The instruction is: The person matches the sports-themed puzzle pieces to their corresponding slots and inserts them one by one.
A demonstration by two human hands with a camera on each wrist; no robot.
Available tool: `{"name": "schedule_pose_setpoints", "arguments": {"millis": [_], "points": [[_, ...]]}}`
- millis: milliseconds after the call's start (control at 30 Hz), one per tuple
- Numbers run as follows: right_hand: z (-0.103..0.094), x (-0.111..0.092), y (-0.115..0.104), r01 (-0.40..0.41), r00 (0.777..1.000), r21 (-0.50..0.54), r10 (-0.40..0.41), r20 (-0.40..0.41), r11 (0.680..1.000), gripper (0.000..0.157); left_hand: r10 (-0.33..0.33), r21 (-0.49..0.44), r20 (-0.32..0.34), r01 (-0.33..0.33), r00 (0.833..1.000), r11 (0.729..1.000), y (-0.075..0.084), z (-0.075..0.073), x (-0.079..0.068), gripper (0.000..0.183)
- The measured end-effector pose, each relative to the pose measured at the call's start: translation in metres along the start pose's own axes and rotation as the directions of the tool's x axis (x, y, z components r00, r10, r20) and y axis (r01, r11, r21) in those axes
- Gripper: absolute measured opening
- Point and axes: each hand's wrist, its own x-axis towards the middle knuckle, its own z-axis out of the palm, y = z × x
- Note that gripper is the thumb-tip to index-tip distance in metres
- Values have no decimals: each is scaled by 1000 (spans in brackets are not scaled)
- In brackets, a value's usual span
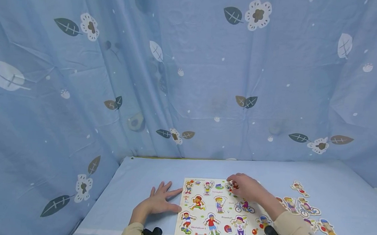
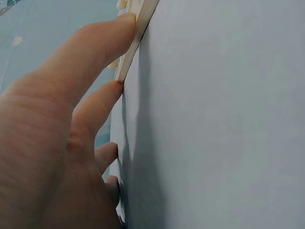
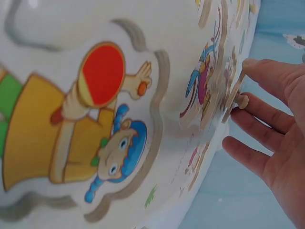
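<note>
A white wooden puzzle board (image 1: 199,190) with coloured sports figures lies flat on the table. My left hand (image 1: 158,200) is spread beside its left edge; in the left wrist view the thumb (image 2: 102,40) and index finger touch the board's side. Over the board's upper right part, my right hand (image 1: 246,188) pinches a small knobbed puzzle piece (image 3: 232,98). The right wrist view shows the piece tilted against the board, fingers at its pale knob (image 3: 243,101). Its picture is mostly hidden. Nearer that camera is the board's table tennis figure (image 3: 102,143), bordered by a cut outline.
Several loose puzzle pieces lie right of the board, among them a cyclist (image 1: 308,208), a figure at the back (image 1: 300,188) and one at the front (image 1: 328,231). My right forearm partly covers others. A blue patterned curtain (image 1: 191,77) hangs behind the table.
</note>
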Motion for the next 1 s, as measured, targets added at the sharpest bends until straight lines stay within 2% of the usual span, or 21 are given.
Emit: {"name": "schedule_pose_setpoints", "arguments": {"millis": [233, 400, 600, 1000], "points": [[6, 1, -6, -9, 1000, -10, 9, -3, 1000, 35, -7, 5, 2, 7, 1000, 1000, 1, 0, 2, 79], [9, -1, -10, -14, 1000, -50, 13, -22, 999, 29, -9, -1, 4, 9, 1000, 1000, 2, 0, 2, 78], [11, -2, -11, -16, 1000, -43, 15, -23, 999, 25, -9, 1, 1, 9, 1000, 1000, 1, 0, 2, 78], [9, -1, -7, 67, 998, -62, -68, -11, 996, 24, -12, 8, 7, 12, 1000, 1000, -2, 1, 3, 80]]}}
